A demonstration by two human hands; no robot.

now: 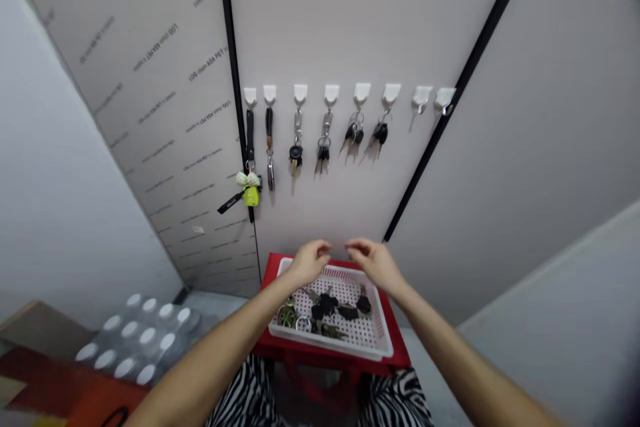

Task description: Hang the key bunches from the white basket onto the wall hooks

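Observation:
Both my hands hover above the far rim of a white perforated basket (380, 340) that sits on a red stool (400, 353). My left hand (310, 261) has its fingers curled in a pinch. My right hand (373, 260) is curled the same way, fingertips pointing at the left hand. Whether anything small lies between the fingers I cannot make out. Several black keys and key rings (330, 310) lie in the basket. On the wall above is a row of white hooks (331, 93), most carrying key bunches (324, 147). The two rightmost hooks (433, 99) hang bare.
A yellow-green charm with a bow (250, 190) hangs from the leftmost hook's strap. A shrink-wrapped pack of bottles (135, 340) stands on the floor at the left, beside cardboard. Black vertical strips (230, 47) divide the wall panels. Zebra-print fabric (250, 400) covers my legs.

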